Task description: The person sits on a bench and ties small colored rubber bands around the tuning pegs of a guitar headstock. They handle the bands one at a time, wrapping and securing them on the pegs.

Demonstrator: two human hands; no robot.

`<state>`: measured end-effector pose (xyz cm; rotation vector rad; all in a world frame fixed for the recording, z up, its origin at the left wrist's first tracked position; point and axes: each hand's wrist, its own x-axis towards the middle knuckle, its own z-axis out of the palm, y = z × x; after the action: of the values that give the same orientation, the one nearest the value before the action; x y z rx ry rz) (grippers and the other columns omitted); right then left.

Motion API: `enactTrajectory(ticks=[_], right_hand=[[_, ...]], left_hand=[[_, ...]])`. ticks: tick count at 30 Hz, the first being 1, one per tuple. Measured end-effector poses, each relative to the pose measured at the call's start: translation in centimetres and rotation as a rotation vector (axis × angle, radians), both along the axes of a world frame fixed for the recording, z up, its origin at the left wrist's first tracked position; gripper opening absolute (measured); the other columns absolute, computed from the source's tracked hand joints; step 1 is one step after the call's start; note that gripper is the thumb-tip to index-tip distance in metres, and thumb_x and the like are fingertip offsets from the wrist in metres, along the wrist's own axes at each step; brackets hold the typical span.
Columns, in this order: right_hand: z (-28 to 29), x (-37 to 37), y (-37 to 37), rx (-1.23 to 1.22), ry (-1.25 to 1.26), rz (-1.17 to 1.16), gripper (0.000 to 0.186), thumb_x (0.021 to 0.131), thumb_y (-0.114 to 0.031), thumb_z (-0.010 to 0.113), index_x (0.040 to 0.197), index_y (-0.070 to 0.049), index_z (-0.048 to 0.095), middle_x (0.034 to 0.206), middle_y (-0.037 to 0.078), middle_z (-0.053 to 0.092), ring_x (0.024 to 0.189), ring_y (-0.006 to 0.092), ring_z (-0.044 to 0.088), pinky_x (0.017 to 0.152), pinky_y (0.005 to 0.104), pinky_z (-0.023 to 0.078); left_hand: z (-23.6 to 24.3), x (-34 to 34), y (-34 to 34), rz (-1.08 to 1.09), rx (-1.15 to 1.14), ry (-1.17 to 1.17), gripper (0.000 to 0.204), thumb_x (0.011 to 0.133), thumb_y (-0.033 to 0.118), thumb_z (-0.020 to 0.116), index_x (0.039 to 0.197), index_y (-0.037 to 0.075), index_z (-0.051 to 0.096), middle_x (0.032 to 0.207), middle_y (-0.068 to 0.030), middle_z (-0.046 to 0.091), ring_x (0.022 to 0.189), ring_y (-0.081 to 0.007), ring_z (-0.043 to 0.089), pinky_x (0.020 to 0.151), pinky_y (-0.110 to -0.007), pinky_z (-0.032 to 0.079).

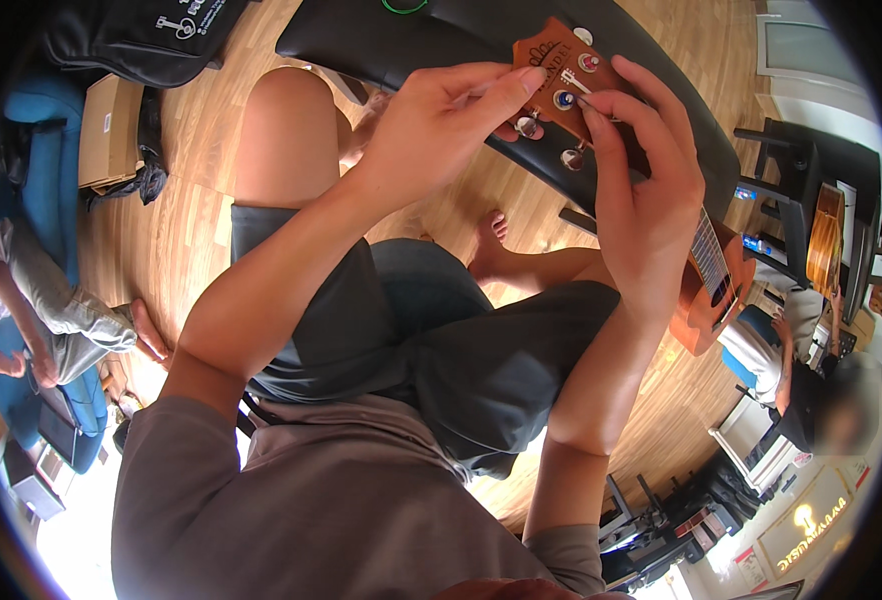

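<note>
A small brown ukulele lies with its body beyond my right forearm and its headstock raised in front of me. Silver tuning pegs stick out along the headstock's near edge. My left hand is closed on the headstock's left side, thumb on its face and fingers curled beneath. Thumb and index finger of my right hand are pinched together over the face, beside a blue-ringed string post. Whatever thin thing lies between those fingertips is too small to make out. My right hand covers much of the neck.
A black padded bench lies under the headstock, with a green loop on it. At left are a black bag, a cardboard box and a seated person. Another seated person is at right, near a guitar.
</note>
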<state>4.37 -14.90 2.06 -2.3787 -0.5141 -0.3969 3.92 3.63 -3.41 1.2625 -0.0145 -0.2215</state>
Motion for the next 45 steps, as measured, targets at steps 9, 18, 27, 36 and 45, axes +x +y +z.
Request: enactTrajectory(ticks=[9, 18, 27, 36, 45], right_hand=[[-1.8, 1.7, 1.9, -0.095, -0.151, -0.060, 0.007, 0.091, -0.008, 0.069, 0.097, -0.007, 0.072, 0.102, 0.006, 0.065, 0.095, 0.0265, 0.063, 0.089, 0.0386, 0.045], [-2.5, 2.0, 1.9, -0.025, -0.091, -0.019, 0.006, 0.094, -0.010, 0.068, 0.099, -0.008, 0.071, 0.094, 0.006, 0.066, 0.089, 0.0262, 0.063, 0.089, 0.0379, 0.044], [-3.5, 2.6, 2.0, -0.003, 0.082, -0.059, 0.011, 0.091, -0.013, 0.071, 0.101, -0.009, 0.075, 0.081, 0.006, 0.061, 0.078, 0.0246, 0.060, 0.082, 0.0378, 0.044], [-6.4, 4.2, 1.6, 0.090, 0.037, -0.030, 0.010, 0.088, -0.014, 0.075, 0.096, -0.007, 0.077, 0.079, 0.007, 0.062, 0.068, 0.0232, 0.062, 0.066, 0.0368, 0.048], [-6.6, 4.3, 1.7, 0.141, 0.056, -0.031, 0.010, 0.089, -0.015, 0.074, 0.094, -0.007, 0.077, 0.077, 0.008, 0.064, 0.064, 0.0246, 0.063, 0.061, 0.0370, 0.050]], left_hand=[[-1.5, 1.5, 0.5, -0.034, -0.016, 0.068, 0.042, 0.105, 0.034, 0.057, 0.123, -0.002, 0.067, 0.110, -0.0098, 0.073, 0.094, -0.0174, 0.071, 0.084, -0.028, 0.056], [-2.6, 2.2, 0.7, -0.033, -0.061, 0.172, 0.043, 0.105, 0.033, 0.056, 0.126, -0.004, 0.064, 0.111, -0.0114, 0.072, 0.097, -0.0178, 0.071, 0.086, -0.029, 0.056], [-3.8, 3.1, 0.9, -0.047, -0.043, 0.253, 0.047, 0.106, 0.036, 0.053, 0.129, -0.004, 0.061, 0.113, -0.0113, 0.071, 0.100, -0.0180, 0.070, 0.088, -0.029, 0.055], [-3.6, 4.4, 1.6, -0.080, 0.491, 0.257, 0.049, 0.101, 0.046, 0.056, 0.109, 0.000, 0.073, 0.083, -0.0089, 0.073, 0.072, -0.0197, 0.073, 0.069, -0.032, 0.058], [-3.6, 4.3, 2.0, 0.204, 1.059, -0.315, 0.029, 0.092, 0.034, 0.072, 0.102, 0.007, 0.077, 0.092, -0.0076, 0.070, 0.076, -0.0193, 0.069, 0.069, -0.033, 0.053]])
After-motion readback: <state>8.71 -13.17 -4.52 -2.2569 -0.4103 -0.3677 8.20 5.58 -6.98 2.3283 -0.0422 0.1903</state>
